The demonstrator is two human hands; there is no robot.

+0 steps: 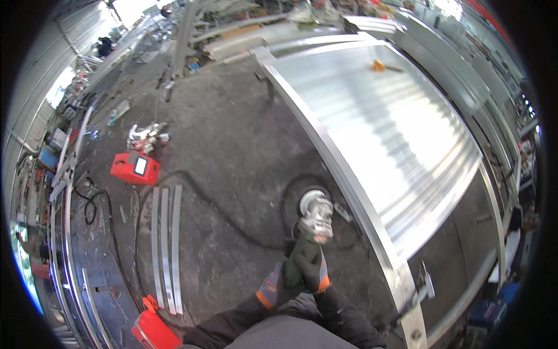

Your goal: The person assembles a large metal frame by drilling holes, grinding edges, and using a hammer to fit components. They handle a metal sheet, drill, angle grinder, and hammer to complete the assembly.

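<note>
From the far left of my head view, a red box with a screen (135, 168) stands on the floor (232, 122), with three metal strips (165, 250) lying side by side nearer me. A dark cable (216, 205) curves right from there toward my hands. My gloved left hand (285, 284) looks closed round the rear of the angle grinder (317, 221), though its fingers are partly hidden. The grinder sits just ahead of me, its round silvery head pointing away. I judge it dense, rigid and nose-heavy, with smooth metal up front that could slip in a glove; the dark rear body seems the place to grip, well behind the round end. My gloved right hand (313, 263) is wrapped narrowly round that body, nearer the head. Just right of the tool runs a metal frame (349, 177) carrying a shiny ribbed sheet (401, 145), likely slick and thin.
</note>
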